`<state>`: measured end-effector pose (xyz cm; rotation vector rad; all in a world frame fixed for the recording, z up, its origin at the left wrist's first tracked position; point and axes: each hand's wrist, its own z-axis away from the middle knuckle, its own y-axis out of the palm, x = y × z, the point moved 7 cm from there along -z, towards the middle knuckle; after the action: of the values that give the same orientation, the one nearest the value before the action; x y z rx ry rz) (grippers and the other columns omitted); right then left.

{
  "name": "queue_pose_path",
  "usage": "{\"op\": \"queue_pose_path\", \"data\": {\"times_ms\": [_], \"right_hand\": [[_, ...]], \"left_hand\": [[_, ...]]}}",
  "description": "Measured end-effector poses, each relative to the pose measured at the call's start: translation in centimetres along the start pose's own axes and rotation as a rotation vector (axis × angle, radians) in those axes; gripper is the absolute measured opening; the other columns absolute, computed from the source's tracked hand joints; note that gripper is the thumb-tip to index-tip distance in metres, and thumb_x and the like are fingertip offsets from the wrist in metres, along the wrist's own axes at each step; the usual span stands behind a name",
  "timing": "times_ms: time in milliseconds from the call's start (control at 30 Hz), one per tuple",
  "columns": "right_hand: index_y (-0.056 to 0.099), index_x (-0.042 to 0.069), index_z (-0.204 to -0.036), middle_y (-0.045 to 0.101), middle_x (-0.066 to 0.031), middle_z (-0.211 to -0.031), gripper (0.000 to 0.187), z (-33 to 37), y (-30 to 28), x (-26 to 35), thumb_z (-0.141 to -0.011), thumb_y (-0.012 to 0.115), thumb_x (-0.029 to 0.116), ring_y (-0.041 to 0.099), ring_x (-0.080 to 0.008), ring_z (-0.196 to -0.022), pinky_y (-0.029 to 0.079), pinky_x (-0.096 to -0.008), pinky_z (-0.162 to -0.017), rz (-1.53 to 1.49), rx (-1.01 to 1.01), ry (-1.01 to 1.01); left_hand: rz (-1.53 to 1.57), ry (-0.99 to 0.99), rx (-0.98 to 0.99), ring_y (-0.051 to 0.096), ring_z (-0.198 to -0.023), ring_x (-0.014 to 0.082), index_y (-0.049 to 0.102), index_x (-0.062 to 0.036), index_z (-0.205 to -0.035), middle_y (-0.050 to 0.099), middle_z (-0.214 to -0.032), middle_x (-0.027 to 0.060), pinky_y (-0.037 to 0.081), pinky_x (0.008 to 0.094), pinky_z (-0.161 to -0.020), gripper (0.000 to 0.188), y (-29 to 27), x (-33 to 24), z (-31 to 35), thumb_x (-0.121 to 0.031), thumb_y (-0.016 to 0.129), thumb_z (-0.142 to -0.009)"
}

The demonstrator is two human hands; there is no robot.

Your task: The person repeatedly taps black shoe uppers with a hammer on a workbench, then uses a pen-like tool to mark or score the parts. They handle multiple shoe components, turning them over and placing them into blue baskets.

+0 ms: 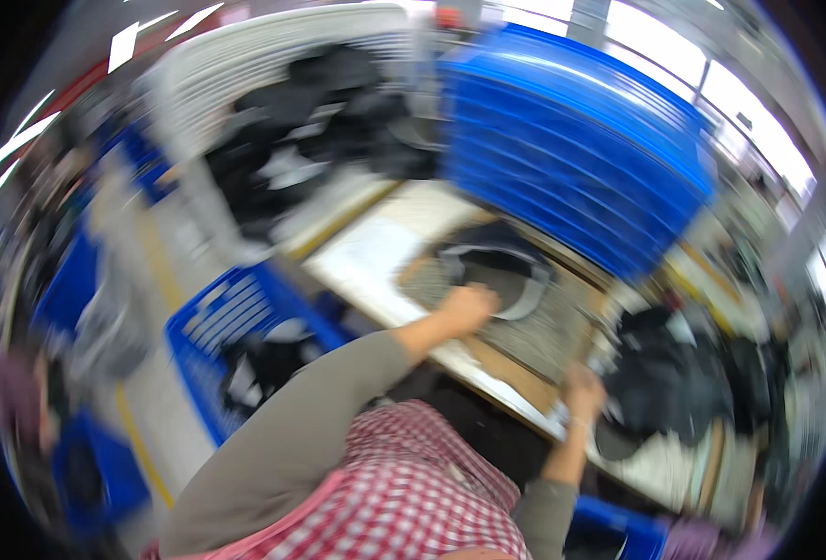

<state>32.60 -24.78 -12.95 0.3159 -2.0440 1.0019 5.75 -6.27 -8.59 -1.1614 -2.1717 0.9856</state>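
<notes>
A dark curved fabric piece with a pale band along its edge (523,306) lies on a grey ribbed pad (548,338) on the work table (366,250). My left hand (469,310) is closed at the near left edge of this piece, fingers pressed together on it. Farther right, by the table's near edge, my right hand (583,392) has its fingers curled. Blur hides what is in it, if anything. Beside it, to the right, is a pile of dark pieces (665,378).
Behind the pad rises a stack of blue crates (571,149). A white ribbed stack (189,103) stands at the back left, behind a heap of dark pieces (273,140). On my left is a blue basket (189,341) with dark and white pieces; another blue bin (642,527) sits low right.
</notes>
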Motion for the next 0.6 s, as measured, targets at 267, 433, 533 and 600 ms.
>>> {"op": "queue_pose_path", "data": {"times_ms": [267,433,533,600], "right_hand": [[0.072,0.002,-0.109,0.063,-0.0040,-0.072,0.046,6.7,1.4,5.6,-0.112,0.039,0.033,0.055,-0.0112,-0.064,0.044,-0.0264,-0.062,-0.957,0.013,0.216],[0.074,0.001,-0.094,0.067,-0.0029,-0.078,0.059,8.0,-0.7,6.6,-0.111,0.033,0.040,0.042,-0.0075,-0.056,0.035,-0.0234,-0.054,-0.903,-0.079,0.240],[0.074,0.000,-0.096,0.064,-0.0024,-0.072,0.060,8.5,-0.1,6.4,-0.112,0.034,0.042,0.041,-0.0066,-0.052,0.035,-0.0239,-0.052,-0.859,-0.015,0.274],[0.073,0.001,-0.112,0.061,0.0001,-0.067,0.059,8.5,0.7,5.7,-0.112,0.035,0.047,0.047,-0.0059,-0.056,0.038,-0.0223,-0.055,-0.878,0.015,0.312]], "left_hand": [[0.216,-0.104,0.086,0.057,-0.108,0.0308,0.070,-0.0192,-0.130,0.063,-0.116,0.0037,0.053,0.0434,-0.090,0.059,-1.4,-3.3,1.3,-0.015,0.082,-0.073],[0.231,-0.106,0.085,0.057,-0.108,0.0313,0.070,-0.0180,-0.129,0.061,-0.117,0.0047,0.053,0.0447,-0.088,0.049,-1.0,-3.1,1.5,-0.022,0.081,-0.082],[0.195,-0.163,0.088,0.056,-0.109,0.0326,0.070,-0.0182,-0.130,0.060,-0.118,0.0061,0.053,0.0455,-0.086,0.047,-1.1,-3.0,1.3,-0.023,0.080,-0.084],[0.178,-0.199,0.123,0.056,-0.109,0.0327,0.070,-0.0182,-0.130,0.059,-0.117,0.0064,0.053,0.0460,-0.086,0.047,-0.8,-2.9,1.1,-0.023,0.080,-0.084]]}}
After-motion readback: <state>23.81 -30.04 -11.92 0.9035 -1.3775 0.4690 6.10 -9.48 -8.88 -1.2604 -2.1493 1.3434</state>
